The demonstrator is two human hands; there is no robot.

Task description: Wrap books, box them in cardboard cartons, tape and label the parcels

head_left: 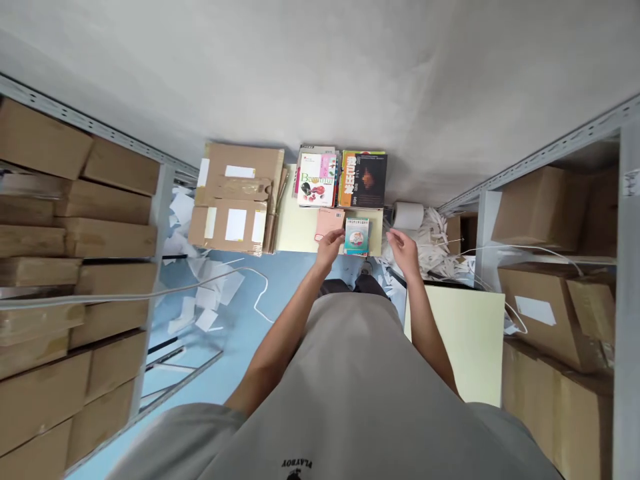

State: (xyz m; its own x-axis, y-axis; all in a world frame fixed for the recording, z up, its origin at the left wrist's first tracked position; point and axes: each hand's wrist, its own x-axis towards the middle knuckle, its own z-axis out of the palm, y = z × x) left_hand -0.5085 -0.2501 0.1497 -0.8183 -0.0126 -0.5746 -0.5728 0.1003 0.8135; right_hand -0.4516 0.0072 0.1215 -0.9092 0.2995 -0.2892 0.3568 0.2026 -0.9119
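On the pale table [295,230], a pink book [327,221] lies beside a small teal booklet [357,235] with a round picture on its cover. My left hand [330,249] is over the lower edge of the pink book, its fingers loosely extended toward the teal booklet; whether it touches either is hard to make out. To the right of the booklet, past the table's end, hovers my right hand [404,251], fingers apart and holding nothing. Behind them stand two book stacks, one topped by a white magazine [317,180], the other by a black-and-orange book [364,180].
Flattened cardboard boxes [235,190] are stacked at the table's left. A paper roll [408,216] and shredded paper [435,243] lie to the right. Shelves of cartons [110,287] flank both sides. A white cable [200,277] crosses the left, above scattered papers [215,293].
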